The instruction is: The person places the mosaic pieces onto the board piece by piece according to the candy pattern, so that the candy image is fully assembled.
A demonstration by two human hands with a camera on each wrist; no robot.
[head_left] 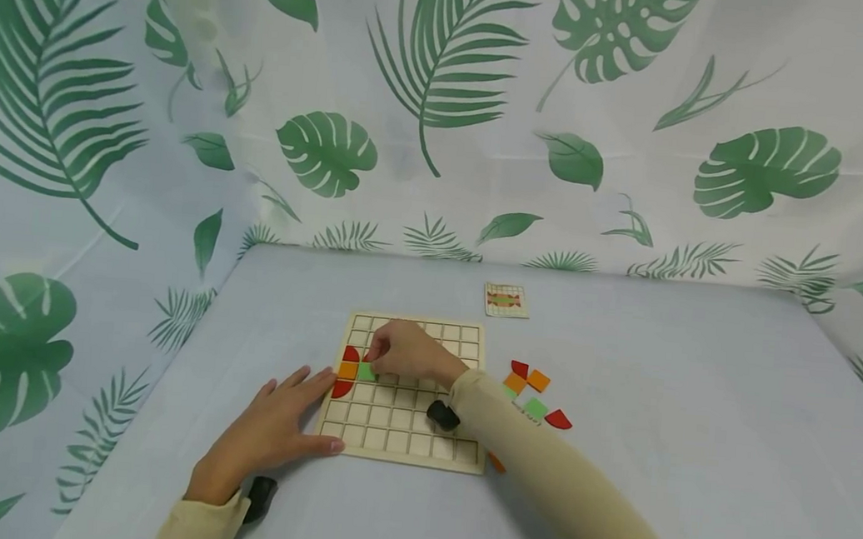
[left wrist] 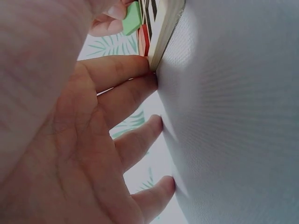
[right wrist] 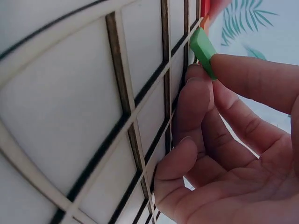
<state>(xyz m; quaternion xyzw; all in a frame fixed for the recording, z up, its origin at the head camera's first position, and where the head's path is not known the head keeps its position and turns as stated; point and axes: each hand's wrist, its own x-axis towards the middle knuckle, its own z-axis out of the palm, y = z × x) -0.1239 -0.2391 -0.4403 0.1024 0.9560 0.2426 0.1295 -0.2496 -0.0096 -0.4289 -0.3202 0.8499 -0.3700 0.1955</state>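
On the board [head_left: 399, 441]: green tile [right wrist: 202, 45] just right of the orange tile [head_left: 347, 370], tilted to the surface, apparently not yet seated.
Right hand [head_left: 414, 352]: narrow, pinching the green tile between thumb and fingers.
Left hand [head_left: 282, 418]: wide, fingers spread, two fingertips at the board's left edge; light counter-pressure there should stop sliding.
Grid lines [right wrist: 118, 60]: best square the tile to these, lower one edge first, then tip the rest flat and press from above.
Red tiles [head_left: 342, 389]: one above, one below the orange tile; avoid nudging them.
Card [head_left: 504, 310]: beyond the board's far right corner; check colour and position against it before release.
Loose tiles [head_left: 538, 380]: right of the board, some partly covered by the right sleeve [head_left: 553, 470]; lift clear on withdrawal.
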